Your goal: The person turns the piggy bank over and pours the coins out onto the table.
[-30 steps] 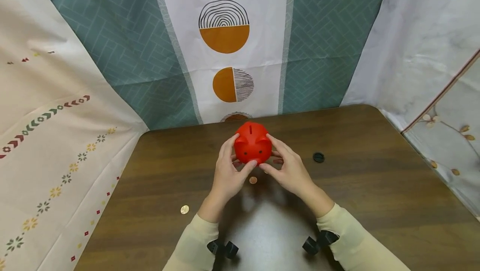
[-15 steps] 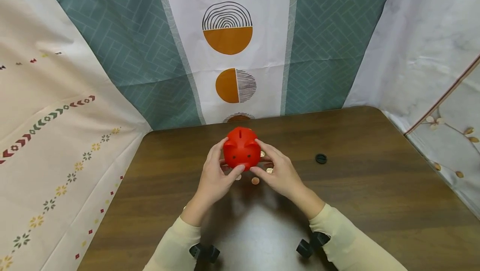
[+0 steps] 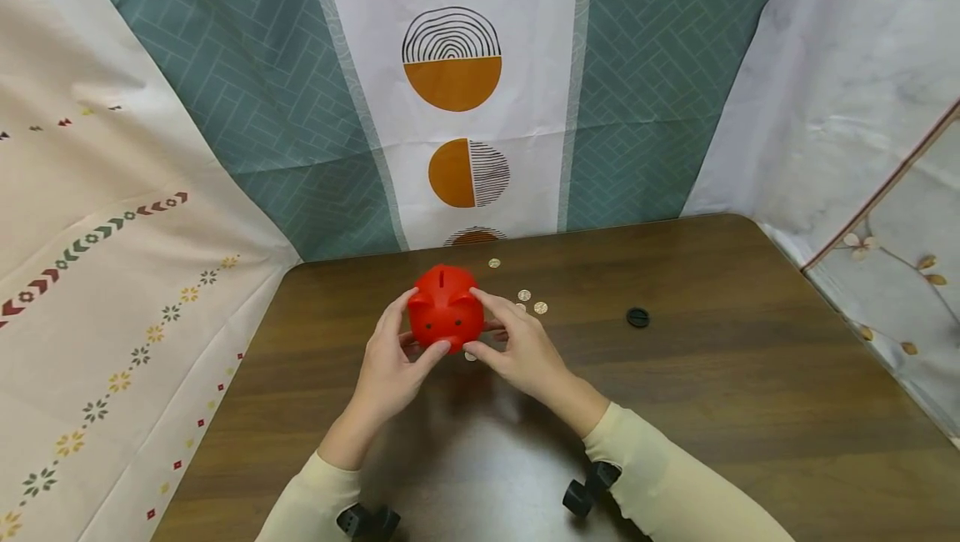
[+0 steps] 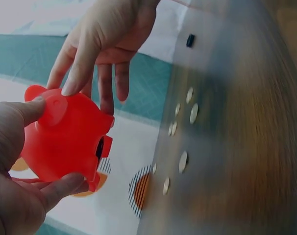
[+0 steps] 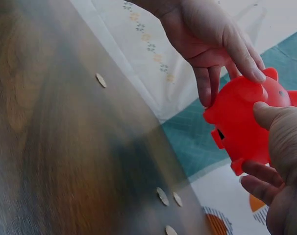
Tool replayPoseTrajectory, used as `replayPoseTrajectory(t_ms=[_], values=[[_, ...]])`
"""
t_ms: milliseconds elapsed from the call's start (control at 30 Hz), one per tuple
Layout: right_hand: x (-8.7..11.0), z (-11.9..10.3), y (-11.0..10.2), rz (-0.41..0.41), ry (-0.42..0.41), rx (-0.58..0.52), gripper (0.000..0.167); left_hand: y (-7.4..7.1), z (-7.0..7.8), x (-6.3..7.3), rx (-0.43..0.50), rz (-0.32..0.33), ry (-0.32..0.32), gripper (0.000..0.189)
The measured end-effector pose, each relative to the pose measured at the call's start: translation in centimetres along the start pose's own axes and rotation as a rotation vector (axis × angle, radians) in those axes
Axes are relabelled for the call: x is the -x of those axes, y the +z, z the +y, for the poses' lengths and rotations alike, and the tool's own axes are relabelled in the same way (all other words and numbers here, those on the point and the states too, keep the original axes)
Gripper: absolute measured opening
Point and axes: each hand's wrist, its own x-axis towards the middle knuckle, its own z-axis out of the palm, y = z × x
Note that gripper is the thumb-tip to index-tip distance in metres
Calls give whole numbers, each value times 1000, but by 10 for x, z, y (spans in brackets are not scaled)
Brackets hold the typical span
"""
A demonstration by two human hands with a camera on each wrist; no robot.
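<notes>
A red piggy bank [image 3: 447, 308] with a coin slot on top is held off the table by both hands. My left hand [image 3: 390, 363] grips its left side and my right hand [image 3: 531, 352] its right side, the thumbs near the snout. In the left wrist view, a dark hole [image 4: 100, 147] shows in the underside of the bank, between the feet. Several coins [image 4: 183, 162] lie on the table below the bank. To the right of the hands lies a round black plug [image 3: 637, 318].
The brown wooden table [image 3: 712, 383] has its far edge against a hanging patterned cloth [image 3: 480, 92]. A pale printed cloth [image 3: 135, 342] hangs along the left side, and a white one [image 3: 847, 133] along the right. One coin [image 5: 101, 80] lies apart from the others.
Both hands have carried the piggy bank to the left and slightly nearer. Several coins now show on the table to its right, where few were visible before. The plug has stayed put.
</notes>
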Motion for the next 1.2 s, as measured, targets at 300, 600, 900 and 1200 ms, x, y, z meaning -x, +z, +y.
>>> replayPoseTrajectory(t_ms=[300, 600, 900, 1200], values=[[-8, -3, 33, -35, 41, -4, 71, -23, -21, 11, -23, -8, -42, 81], [-14, 2, 64, -72, 26, 25, 69, -39, -50, 19, -28, -5, -47, 81], [-20, 12, 88, -37, 23, 90, 67, -49, -78, 15, -4, -41, -50, 81], [-25, 15, 106, -36, 64, 84, 65, -58, -99, 12, 11, -78, -85, 80]])
